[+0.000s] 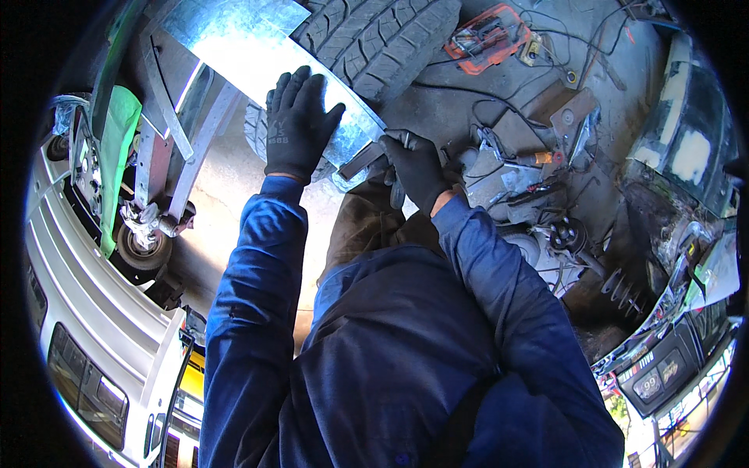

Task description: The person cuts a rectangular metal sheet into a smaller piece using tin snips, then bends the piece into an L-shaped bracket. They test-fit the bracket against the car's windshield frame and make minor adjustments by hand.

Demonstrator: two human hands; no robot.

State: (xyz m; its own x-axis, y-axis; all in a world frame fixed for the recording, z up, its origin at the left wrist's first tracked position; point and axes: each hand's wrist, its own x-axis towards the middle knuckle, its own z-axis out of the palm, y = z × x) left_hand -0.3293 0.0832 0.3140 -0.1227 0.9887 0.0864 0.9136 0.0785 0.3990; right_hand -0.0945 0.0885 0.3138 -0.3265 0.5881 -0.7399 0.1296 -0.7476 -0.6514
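Note:
A shiny sheet of metal slants across a big tyre in front of me. My left hand, in a black glove, lies flat on the sheet with its fingers stretched out and the thumb apart. In my gloved right hand is a pair of wide-jawed sheet-metal pliers, its fingers wrapped round the handles. The flat dark jaw of the pliers sits at the sheet's near right corner. Whether the jaw is closed on the metal I cannot tell.
An orange toolbox lies open on the floor beyond the tyre. Cables, metal scraps and loose parts litter the right side, near a coil spring. Long metal strips stand at left, beside a green panel and a silver vehicle.

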